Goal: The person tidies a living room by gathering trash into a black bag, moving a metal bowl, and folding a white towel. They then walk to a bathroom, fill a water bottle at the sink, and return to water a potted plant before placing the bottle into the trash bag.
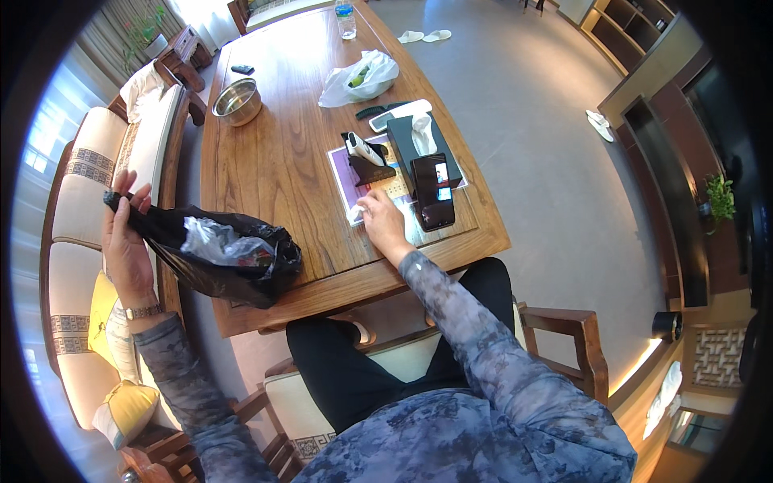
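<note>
At the table's near left, my left hand (127, 249) grips the gathered rim of a black plastic bag (270, 286), fingers raised. The bag sags onto the table edge with its mouth open, and crumpled clear plastic (217, 241) shows inside. My right hand (383, 222) is closed in a pinch on a small white piece, seemingly crumpled tissue (355, 212), over the near edge of a colourful printed sheet (346, 179). Right of that hand, a black smartphone (436, 211) with a lit screen leans by a dark tissue box (404, 142).
On the wooden table (282, 153) stand a dark holder (369, 167), a metal bowl (237, 102), a white plastic bag (370, 76) with something green inside, and a water bottle (345, 20). A small dark object (242, 70) lies behind the bowl. A cushioned sofa (80, 209) runs along the left.
</note>
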A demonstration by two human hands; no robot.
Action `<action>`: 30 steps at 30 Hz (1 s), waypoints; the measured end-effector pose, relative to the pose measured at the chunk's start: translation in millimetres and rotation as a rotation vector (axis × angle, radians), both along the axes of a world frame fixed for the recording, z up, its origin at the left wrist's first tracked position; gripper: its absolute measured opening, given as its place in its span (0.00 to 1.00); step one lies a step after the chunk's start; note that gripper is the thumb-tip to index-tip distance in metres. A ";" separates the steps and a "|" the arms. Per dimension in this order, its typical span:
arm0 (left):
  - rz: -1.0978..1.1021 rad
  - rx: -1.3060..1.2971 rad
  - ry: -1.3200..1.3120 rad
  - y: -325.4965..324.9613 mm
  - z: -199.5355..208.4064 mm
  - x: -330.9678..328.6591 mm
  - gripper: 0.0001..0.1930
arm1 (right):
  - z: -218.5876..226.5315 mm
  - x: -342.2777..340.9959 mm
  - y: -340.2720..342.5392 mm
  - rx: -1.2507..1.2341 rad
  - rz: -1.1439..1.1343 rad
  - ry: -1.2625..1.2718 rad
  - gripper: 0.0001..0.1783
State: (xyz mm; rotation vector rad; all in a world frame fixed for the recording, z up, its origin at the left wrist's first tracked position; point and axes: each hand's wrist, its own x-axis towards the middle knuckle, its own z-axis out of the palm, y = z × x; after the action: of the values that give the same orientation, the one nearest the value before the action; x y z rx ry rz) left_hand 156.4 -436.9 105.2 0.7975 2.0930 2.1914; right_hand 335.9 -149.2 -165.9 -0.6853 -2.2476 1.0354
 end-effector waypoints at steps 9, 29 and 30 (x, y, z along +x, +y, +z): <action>0.104 -0.272 -0.018 1.7 -14.5 48.4 0.18 | -48.3 -41.5 -29.7 0.446 0.266 -0.157 0.03; 0.555 -0.435 0.250 -29.8 -43.0 148.4 0.20 | -48.2 94.8 -38.6 0.457 0.008 -0.137 0.05; 0.671 -0.435 0.245 -23.3 -41.1 151.6 0.20 | -47.6 107.5 -42.8 0.457 0.055 -0.119 0.07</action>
State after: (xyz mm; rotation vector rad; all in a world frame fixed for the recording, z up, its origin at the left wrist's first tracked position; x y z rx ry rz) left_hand 308.0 -460.2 64.2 0.3668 3.1692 1.7659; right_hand 443.5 -192.0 -213.5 -0.4972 -2.4944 0.4804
